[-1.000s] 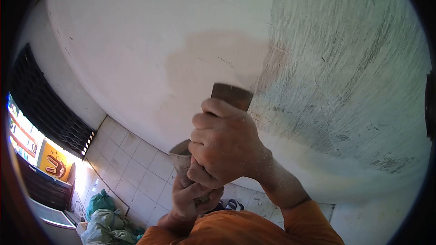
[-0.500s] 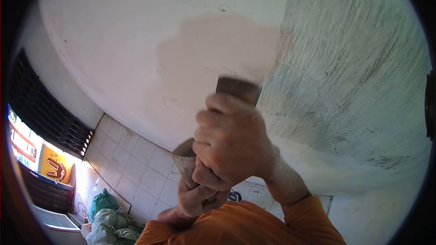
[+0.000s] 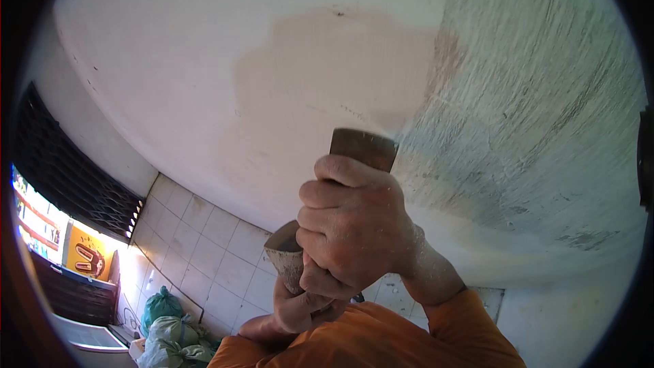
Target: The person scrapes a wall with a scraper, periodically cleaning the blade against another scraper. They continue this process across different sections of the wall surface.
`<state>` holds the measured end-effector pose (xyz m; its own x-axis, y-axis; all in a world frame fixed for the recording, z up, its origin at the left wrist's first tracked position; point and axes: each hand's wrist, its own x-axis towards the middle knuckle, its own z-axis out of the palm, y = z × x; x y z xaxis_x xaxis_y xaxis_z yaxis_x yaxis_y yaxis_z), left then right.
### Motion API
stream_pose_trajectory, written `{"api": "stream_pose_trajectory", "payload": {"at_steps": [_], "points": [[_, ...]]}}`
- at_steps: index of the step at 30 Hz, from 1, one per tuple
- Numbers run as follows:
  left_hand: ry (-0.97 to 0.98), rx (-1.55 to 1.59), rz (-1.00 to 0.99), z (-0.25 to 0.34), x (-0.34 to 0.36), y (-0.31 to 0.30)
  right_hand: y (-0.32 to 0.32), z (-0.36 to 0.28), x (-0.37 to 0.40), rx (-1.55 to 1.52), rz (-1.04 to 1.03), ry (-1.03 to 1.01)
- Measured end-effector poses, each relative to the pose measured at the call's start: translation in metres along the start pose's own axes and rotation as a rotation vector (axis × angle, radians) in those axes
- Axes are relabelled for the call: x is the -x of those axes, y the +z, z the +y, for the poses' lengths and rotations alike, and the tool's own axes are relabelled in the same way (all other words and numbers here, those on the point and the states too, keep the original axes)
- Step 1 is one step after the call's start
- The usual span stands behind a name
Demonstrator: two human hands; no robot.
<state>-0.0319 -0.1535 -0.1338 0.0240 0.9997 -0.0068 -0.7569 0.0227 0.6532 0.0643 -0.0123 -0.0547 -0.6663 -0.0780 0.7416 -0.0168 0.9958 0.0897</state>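
My right hand [image 3: 357,225] is closed in a fist around a scraper [image 3: 364,148], whose broad dark metal blade sticks out above the knuckles. The blade's upper edge overlaps the wall [image 3: 320,88] at the lower part of a beige damp-looking patch. Below and to the left, my left hand [image 3: 294,308] is wrapped round the narrow lower end of a flared, cup-shaped piece [image 3: 286,264] crusted with pale material. The right hand partly covers the left, and the two are close together. Pale dust coats the right hand and wrist.
Rough, streaked grey wall [image 3: 524,102] lies to the right of the patch. Floor tiles [image 3: 204,232] spread out at lower left. Tied bags [image 3: 167,327] stand there, near a dark metal lattice [image 3: 75,170] and a yellow poster [image 3: 88,252] at the bright opening.
The right hand and scraper have moved down the wall, away from the upper edge of the patch. The left hand has shifted slightly down with its piece. Both hands keep their hold.
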Motion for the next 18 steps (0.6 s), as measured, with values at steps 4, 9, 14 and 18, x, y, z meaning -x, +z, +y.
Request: {"api": "stream_pose_trajectory", "payload": {"at_steps": [4, 9, 14, 18], "points": [[0.115, -0.189, 0.128, -0.015, -0.005, 0.003, 0.008, -0.002, 0.009, 0.036, -0.006, 0.004], [0.031, -0.048, 0.098, -0.004, 0.0, 0.007, 0.002, -0.003, 0.001, 0.016, 0.019, 0.027], [0.095, 0.077, 0.131, -0.014, -0.007, 0.0, 0.005, -0.002, 0.006, 0.036, 0.008, 0.018], [0.028, 0.123, 0.07, -0.011, -0.002, -0.013, 0.0, -0.001, 0.002, 0.046, 0.011, 0.022]]}}
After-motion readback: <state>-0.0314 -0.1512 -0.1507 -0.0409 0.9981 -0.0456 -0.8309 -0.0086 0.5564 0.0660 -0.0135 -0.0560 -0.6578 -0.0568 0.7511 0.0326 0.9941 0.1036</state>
